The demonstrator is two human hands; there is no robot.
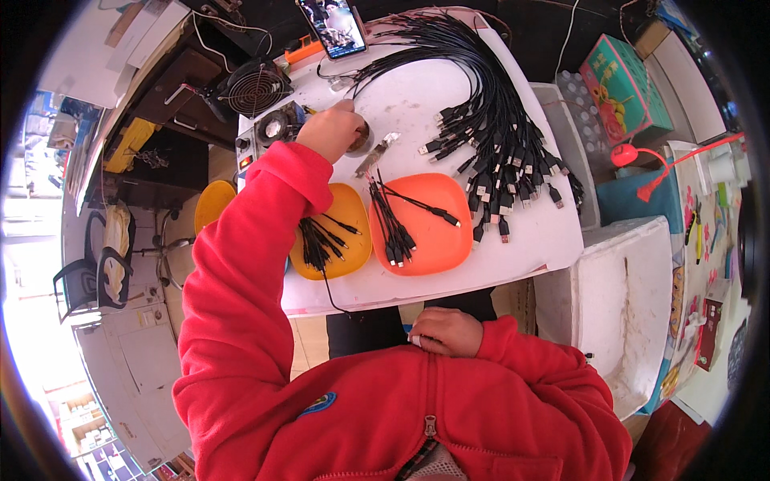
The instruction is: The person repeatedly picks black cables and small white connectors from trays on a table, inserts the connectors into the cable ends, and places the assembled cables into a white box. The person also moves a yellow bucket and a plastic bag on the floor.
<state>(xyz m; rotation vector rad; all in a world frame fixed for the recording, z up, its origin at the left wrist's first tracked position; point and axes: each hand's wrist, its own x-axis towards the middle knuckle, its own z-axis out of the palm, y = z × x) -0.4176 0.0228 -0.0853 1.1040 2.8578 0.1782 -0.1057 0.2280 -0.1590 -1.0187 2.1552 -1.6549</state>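
Over the table [421, 88], the left grip [331, 131] curls beside a tin [361, 141].

No lettering reads clearly. The green box [624, 86] bears pale marks on its printed face, and the red jacket [377, 401] carries a blue oval badge [318, 405] whose details are too small to make out.

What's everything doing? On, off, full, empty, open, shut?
Phone: propped up, screen lit.
Yellow plate: holding short black cables, one trailing over its rim.
Orange plate: holding more short black cables.
Long USB cables: curved, ends fanned out.
Red jacket: zipped only partway.
Fan: can't tell if spinning.
Left hand: curled at a round container.
Right hand: resting against the jacket.
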